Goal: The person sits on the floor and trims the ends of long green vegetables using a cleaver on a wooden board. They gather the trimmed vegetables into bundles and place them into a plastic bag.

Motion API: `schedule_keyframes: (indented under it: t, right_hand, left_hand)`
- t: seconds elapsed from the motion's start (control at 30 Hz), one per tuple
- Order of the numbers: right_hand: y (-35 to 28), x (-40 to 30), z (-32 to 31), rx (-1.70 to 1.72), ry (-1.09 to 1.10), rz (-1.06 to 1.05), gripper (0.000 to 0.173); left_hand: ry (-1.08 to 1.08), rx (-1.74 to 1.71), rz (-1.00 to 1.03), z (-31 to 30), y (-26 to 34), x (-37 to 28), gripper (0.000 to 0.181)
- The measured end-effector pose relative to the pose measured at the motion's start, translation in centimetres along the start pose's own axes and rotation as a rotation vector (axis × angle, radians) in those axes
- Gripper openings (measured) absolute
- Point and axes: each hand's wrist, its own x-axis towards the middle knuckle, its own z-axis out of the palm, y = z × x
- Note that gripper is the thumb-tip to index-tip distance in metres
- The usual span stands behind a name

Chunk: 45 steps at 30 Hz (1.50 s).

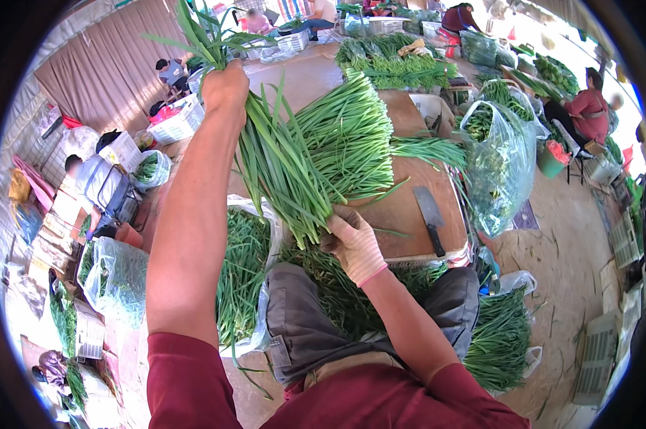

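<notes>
My bare left hand (226, 88) is raised and closed around the leafy upper part of a bunch of garlic chives (285, 161). At the bunch's cut stem end, my right hand (352, 241), in a light knitted glove, grips with thumb and fingers. The bunch slants down from left to right between both hands. Behind it, a thick pile of trimmed chives (350, 139) lies on a brown board (376, 220), pale ends to the right. A cleaver (429, 212) with a black handle rests flat on the board's right part. The fingertips of my left hand are hidden.
Left of my knees stands a lined container of loose chives (242, 268). More chives (497, 343) lie by my right leg. A filled clear plastic bag (500, 161) stands right of the board. Several people sit around, one in a red top (588, 115) at right.
</notes>
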Motion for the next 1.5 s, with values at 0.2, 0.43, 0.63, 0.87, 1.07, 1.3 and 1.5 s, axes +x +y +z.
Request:
schedule_keyframes:
  t: [0.2,0.43,0.63,0.87,1.07,1.3,1.5]
  right_hand:
    - [0.1,-0.6,0.1,0.003,-0.118,0.025,0.044]
    - [0.1,-0.7,0.6,-0.211,-0.108,-0.084,0.051]
    - [-0.4,-1.9,-2.2,-0.363,0.046,-0.141,0.056]
    - [1.4,-1.8,-4.9,-0.391,0.076,-0.219,0.046]
    - [1.6,-2.1,-7.1,-0.126,0.241,-0.014,0.029]
    - [6.2,-3.3,-7.1,-0.133,0.096,0.288,0.026]
    - [8.3,-1.6,-4.6,0.064,0.032,0.398,0.032]
  left_hand:
    - [0.026,0.063,0.033,0.4,-1.0,0.6,0.047]
    - [-0.042,-0.091,0.008,0.1,0.5,-2.0,0.035]
    - [-0.264,-0.428,-0.111,0.7,-1.0,-3.3,0.020]
    - [-0.549,-0.605,-0.129,1.2,-1.5,-5.9,0.023]
    - [-0.532,-0.653,-0.094,2.2,0.7,-6.1,0.026]
    - [-0.423,-0.683,-0.099,2.9,1.5,-6.2,0.028]
    - [-0.437,-0.743,-0.062,1.9,1.8,-7.0,0.027]
